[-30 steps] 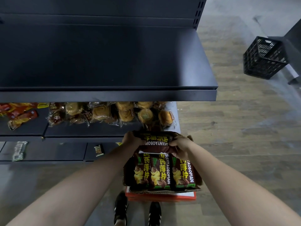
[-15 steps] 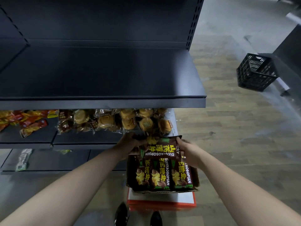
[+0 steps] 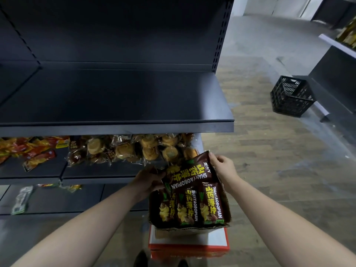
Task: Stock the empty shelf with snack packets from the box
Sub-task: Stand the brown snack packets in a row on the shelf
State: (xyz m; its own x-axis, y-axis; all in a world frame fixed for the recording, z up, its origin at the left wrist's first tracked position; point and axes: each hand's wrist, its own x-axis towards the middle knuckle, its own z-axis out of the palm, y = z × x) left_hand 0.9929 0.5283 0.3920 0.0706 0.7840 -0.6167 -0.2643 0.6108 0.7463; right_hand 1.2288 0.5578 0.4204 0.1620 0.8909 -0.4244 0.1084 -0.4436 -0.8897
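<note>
On the far left, the lower shelf (image 3: 34, 168) carries red and yellow sachets (image 3: 38, 157) and, further along, wrapped buns (image 3: 123, 151); above it the empty shelf (image 3: 115, 97) runs wide and bare, its front lip (image 3: 115, 129) overhanging the buns.

Moving right, the left hand (image 3: 148, 179) holds the lower-left end of one packet (image 3: 189, 173), fingers curled under that edge (the fingertips themselves are hidden behind the bag). The packet is lifted clear of the box (image 3: 189, 226), tilted, with its long axis running from lower left up to upper right. The right hand (image 3: 224, 166) pinches the packet's upper-right corner between thumb and fingers (image 3: 212, 158), so both hands have a grip and the bag spans the gap between them.

Below the packet, three more packets (image 3: 189, 207) stand side by side in the box, which sits on a red and white carton (image 3: 188, 245) on the floor (image 3: 279, 170). Well off to the right stands a black crate (image 3: 290, 97).

The relation that matters: the empty shelf lies above and to the left of the packet, beyond the lip. The left hand is the nearer one to that surface, so the lift will probably lead up and leftward over the lip, with the packet's long axis likely needing turning to sit square on the shelf. No packet is on the empty shelf yet, so the stocking looks barely begun.
</note>
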